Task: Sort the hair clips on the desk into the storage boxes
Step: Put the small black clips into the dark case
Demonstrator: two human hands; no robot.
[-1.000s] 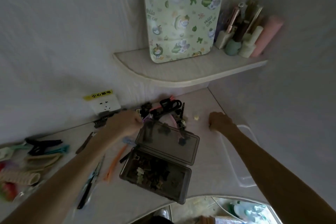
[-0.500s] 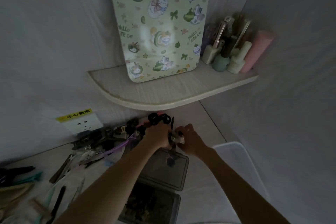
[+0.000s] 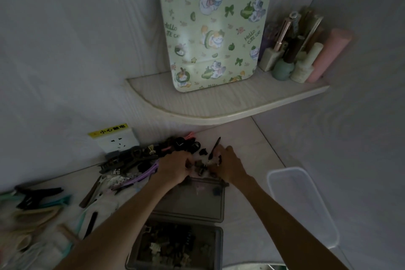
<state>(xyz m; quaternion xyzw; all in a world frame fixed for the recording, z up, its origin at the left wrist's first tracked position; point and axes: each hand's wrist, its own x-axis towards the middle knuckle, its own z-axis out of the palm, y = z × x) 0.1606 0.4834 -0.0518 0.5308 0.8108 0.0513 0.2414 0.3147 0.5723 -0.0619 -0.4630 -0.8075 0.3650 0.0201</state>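
Both bare forearms reach forward and converge toward the desk's far edge. The left hand (image 3: pixel 173 167) lies knuckles up, fingers curled under. The right hand (image 3: pixel 228 165) sits just beside it, fingers bent down, pinching small clips (image 3: pixel 211 162).

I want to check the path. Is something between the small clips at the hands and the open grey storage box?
Nothing visible blocks it. The small clips lie between both hands, just beyond the box's open lid; the grey storage box sits open behind that, nearer the person.
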